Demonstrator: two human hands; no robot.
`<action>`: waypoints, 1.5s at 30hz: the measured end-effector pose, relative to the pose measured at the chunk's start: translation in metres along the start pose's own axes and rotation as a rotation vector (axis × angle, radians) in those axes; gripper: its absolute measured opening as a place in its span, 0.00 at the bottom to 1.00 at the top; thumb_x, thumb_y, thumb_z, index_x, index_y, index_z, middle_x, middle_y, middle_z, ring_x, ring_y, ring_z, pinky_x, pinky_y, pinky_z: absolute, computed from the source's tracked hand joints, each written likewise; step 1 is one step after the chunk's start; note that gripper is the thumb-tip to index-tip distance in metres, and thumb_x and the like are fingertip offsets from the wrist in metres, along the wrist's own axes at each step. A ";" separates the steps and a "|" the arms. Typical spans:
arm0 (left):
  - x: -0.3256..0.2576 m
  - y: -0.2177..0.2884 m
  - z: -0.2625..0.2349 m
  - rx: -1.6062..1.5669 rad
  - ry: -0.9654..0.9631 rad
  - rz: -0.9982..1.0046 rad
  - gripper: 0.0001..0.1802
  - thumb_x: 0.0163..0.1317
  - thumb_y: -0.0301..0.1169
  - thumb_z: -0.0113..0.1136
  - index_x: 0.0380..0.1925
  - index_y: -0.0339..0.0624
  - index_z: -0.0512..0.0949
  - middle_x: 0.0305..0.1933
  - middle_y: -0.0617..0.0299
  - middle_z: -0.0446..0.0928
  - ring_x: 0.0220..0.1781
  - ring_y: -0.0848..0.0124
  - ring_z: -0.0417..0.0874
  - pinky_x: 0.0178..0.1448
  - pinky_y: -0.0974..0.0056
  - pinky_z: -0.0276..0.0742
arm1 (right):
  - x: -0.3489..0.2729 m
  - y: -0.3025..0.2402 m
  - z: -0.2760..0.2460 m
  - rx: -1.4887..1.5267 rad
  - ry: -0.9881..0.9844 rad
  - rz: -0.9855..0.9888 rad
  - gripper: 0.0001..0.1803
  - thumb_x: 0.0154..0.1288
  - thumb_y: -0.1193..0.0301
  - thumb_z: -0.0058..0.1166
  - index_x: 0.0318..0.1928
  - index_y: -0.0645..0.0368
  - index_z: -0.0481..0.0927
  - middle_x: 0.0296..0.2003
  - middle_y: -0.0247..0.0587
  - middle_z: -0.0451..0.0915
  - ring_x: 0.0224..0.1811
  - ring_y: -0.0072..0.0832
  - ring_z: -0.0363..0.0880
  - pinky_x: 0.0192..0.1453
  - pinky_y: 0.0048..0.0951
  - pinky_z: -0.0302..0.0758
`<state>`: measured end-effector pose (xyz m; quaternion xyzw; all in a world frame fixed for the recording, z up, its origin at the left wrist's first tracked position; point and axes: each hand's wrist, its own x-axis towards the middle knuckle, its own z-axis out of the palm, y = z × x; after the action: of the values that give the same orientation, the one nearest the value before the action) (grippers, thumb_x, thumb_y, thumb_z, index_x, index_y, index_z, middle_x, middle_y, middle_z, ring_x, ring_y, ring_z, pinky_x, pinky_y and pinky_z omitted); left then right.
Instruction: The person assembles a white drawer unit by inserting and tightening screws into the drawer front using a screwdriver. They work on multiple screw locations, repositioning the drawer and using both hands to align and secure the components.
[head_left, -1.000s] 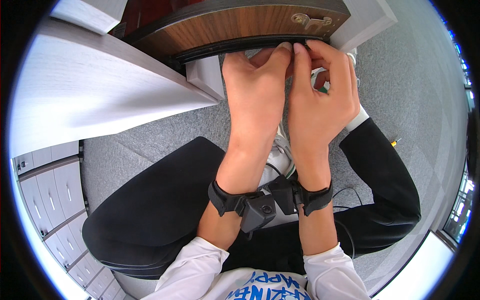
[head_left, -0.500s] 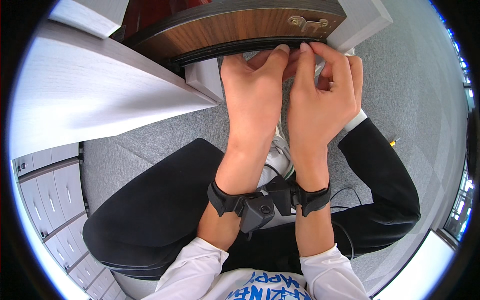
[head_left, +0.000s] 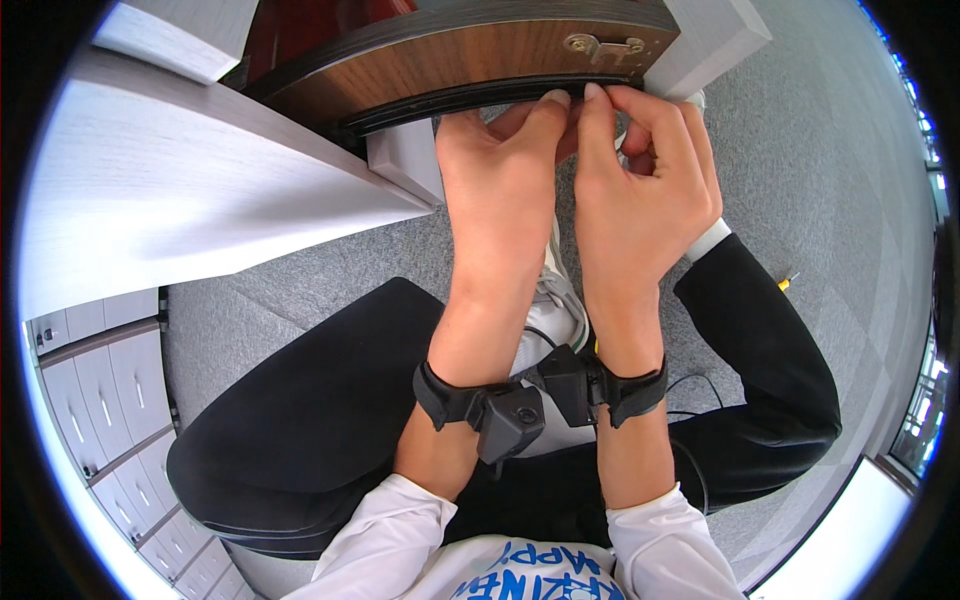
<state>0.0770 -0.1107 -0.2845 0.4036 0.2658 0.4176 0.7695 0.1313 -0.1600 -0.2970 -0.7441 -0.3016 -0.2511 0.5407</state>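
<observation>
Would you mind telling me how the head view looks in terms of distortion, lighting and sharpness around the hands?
Head view: strong fisheye, so the white panel and the wooden door edge bow toward the black rim; lighting is even and soft, with only faint shadow under the left hand and right hand; both hands and the wrist-worn cameras look sharp; a bright window blows out at the right edge.

door (head_left: 440, 60) was wood-grain veneer, satin brown, with a matt black rubbery strip (head_left: 460, 97) along its edge. hinge plate (head_left: 603, 44) looked dull brass metal. floor (head_left: 830, 180) was rough grey carpet. wrist straps (head_left: 450, 395) were matt black fabric.
</observation>
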 end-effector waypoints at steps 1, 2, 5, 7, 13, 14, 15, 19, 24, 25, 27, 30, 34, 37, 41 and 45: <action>0.000 0.000 0.000 0.001 0.004 0.012 0.14 0.64 0.21 0.63 0.49 0.32 0.76 0.39 0.60 0.82 0.33 0.78 0.80 0.36 0.72 0.73 | 0.000 0.000 0.000 -0.011 -0.001 -0.009 0.07 0.55 0.78 0.69 0.30 0.58 0.81 0.23 0.32 0.70 0.20 0.26 0.68 0.24 0.29 0.67; 0.000 -0.001 0.001 -0.005 0.006 0.019 0.14 0.64 0.21 0.63 0.49 0.32 0.76 0.39 0.60 0.82 0.33 0.78 0.80 0.37 0.72 0.73 | 0.000 0.000 0.000 0.000 0.000 -0.008 0.07 0.55 0.78 0.69 0.30 0.58 0.81 0.23 0.32 0.69 0.20 0.26 0.68 0.23 0.29 0.67; 0.000 -0.001 0.001 -0.002 0.014 0.018 0.14 0.64 0.21 0.63 0.49 0.32 0.76 0.40 0.59 0.82 0.34 0.77 0.80 0.37 0.72 0.74 | 0.000 0.000 -0.001 0.002 0.001 -0.021 0.07 0.55 0.78 0.69 0.31 0.58 0.81 0.23 0.32 0.69 0.19 0.26 0.68 0.23 0.29 0.66; 0.000 -0.001 0.000 0.011 0.001 0.017 0.14 0.65 0.19 0.61 0.50 0.29 0.74 0.41 0.55 0.83 0.36 0.74 0.83 0.40 0.69 0.78 | 0.000 0.001 -0.001 -0.016 -0.001 -0.033 0.07 0.56 0.78 0.69 0.31 0.58 0.81 0.23 0.32 0.70 0.19 0.26 0.68 0.23 0.29 0.67; 0.001 -0.001 -0.002 0.015 -0.023 0.025 0.15 0.65 0.18 0.59 0.51 0.26 0.72 0.42 0.50 0.83 0.40 0.69 0.87 0.45 0.65 0.85 | 0.000 0.004 0.002 -0.005 0.035 -0.037 0.04 0.57 0.76 0.70 0.32 0.60 0.86 0.21 0.26 0.67 0.20 0.14 0.63 0.23 0.20 0.60; 0.000 -0.001 -0.001 0.006 -0.018 0.025 0.16 0.65 0.19 0.61 0.51 0.28 0.73 0.43 0.53 0.82 0.40 0.70 0.86 0.45 0.66 0.84 | 0.000 0.005 0.002 -0.009 0.035 -0.039 0.05 0.57 0.76 0.70 0.32 0.60 0.86 0.21 0.26 0.67 0.20 0.14 0.63 0.23 0.20 0.60; 0.000 -0.002 -0.001 -0.019 -0.019 0.024 0.16 0.64 0.20 0.62 0.51 0.30 0.74 0.44 0.56 0.82 0.40 0.70 0.86 0.45 0.68 0.83 | 0.000 0.005 0.002 -0.013 0.035 -0.040 0.05 0.57 0.76 0.70 0.33 0.59 0.86 0.21 0.26 0.67 0.20 0.14 0.63 0.23 0.20 0.60; 0.000 -0.002 -0.002 -0.001 -0.025 0.029 0.17 0.64 0.19 0.62 0.52 0.29 0.74 0.45 0.55 0.82 0.41 0.69 0.86 0.46 0.67 0.84 | 0.000 0.005 0.001 -0.038 0.033 -0.057 0.05 0.56 0.75 0.71 0.33 0.59 0.86 0.21 0.26 0.67 0.20 0.14 0.63 0.23 0.20 0.61; 0.000 0.002 -0.003 -0.021 -0.028 0.014 0.17 0.64 0.19 0.62 0.52 0.29 0.74 0.46 0.54 0.82 0.42 0.68 0.86 0.46 0.66 0.84 | 0.002 0.002 -0.003 -0.016 -0.032 -0.066 0.08 0.54 0.79 0.69 0.32 0.59 0.82 0.22 0.32 0.69 0.20 0.27 0.69 0.23 0.30 0.68; -0.001 0.002 -0.003 0.000 -0.017 0.013 0.17 0.64 0.19 0.62 0.52 0.29 0.74 0.46 0.54 0.82 0.42 0.68 0.86 0.47 0.66 0.85 | 0.002 0.002 -0.004 -0.023 -0.042 -0.066 0.08 0.54 0.79 0.69 0.31 0.59 0.82 0.22 0.32 0.69 0.20 0.27 0.70 0.23 0.30 0.68; -0.002 0.003 -0.003 -0.023 -0.016 0.012 0.17 0.64 0.19 0.62 0.52 0.29 0.74 0.45 0.53 0.82 0.42 0.67 0.87 0.47 0.66 0.85 | 0.003 0.001 -0.005 -0.016 -0.042 -0.050 0.07 0.55 0.77 0.70 0.32 0.59 0.84 0.21 0.28 0.68 0.20 0.18 0.65 0.23 0.23 0.62; -0.002 0.003 -0.003 -0.028 0.000 0.003 0.17 0.64 0.19 0.62 0.52 0.29 0.73 0.45 0.52 0.83 0.42 0.66 0.87 0.47 0.65 0.85 | 0.002 0.000 -0.006 -0.018 -0.051 -0.040 0.06 0.56 0.77 0.71 0.32 0.59 0.85 0.21 0.26 0.68 0.20 0.13 0.62 0.23 0.20 0.59; -0.002 0.004 -0.005 0.018 -0.001 0.000 0.17 0.64 0.19 0.62 0.53 0.29 0.73 0.46 0.51 0.83 0.43 0.65 0.88 0.49 0.64 0.85 | 0.001 -0.003 -0.007 -0.020 -0.064 -0.026 0.06 0.56 0.78 0.70 0.32 0.59 0.85 0.21 0.26 0.67 0.20 0.14 0.63 0.23 0.20 0.59; -0.003 0.003 -0.006 0.016 -0.001 0.006 0.17 0.65 0.20 0.61 0.53 0.29 0.73 0.46 0.50 0.83 0.45 0.63 0.88 0.51 0.63 0.85 | -0.001 -0.004 -0.008 -0.029 -0.086 -0.047 0.08 0.54 0.81 0.67 0.32 0.59 0.82 0.23 0.31 0.70 0.22 0.27 0.71 0.24 0.29 0.69; -0.003 0.004 -0.007 0.002 -0.019 0.013 0.17 0.65 0.20 0.61 0.53 0.28 0.72 0.47 0.49 0.83 0.46 0.62 0.88 0.53 0.62 0.85 | -0.001 -0.005 -0.008 -0.018 -0.083 -0.026 0.07 0.55 0.80 0.68 0.32 0.59 0.81 0.23 0.32 0.71 0.21 0.27 0.71 0.24 0.29 0.69; -0.004 0.004 -0.007 -0.036 -0.049 0.017 0.17 0.65 0.20 0.61 0.53 0.28 0.72 0.48 0.48 0.82 0.46 0.62 0.88 0.53 0.62 0.85 | -0.002 -0.005 -0.008 -0.045 -0.081 -0.022 0.07 0.58 0.77 0.69 0.31 0.59 0.81 0.23 0.32 0.71 0.20 0.27 0.71 0.24 0.29 0.68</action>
<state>0.0680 -0.1100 -0.2840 0.4022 0.2360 0.4186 0.7793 0.1258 -0.1672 -0.2928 -0.7623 -0.3255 -0.2335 0.5084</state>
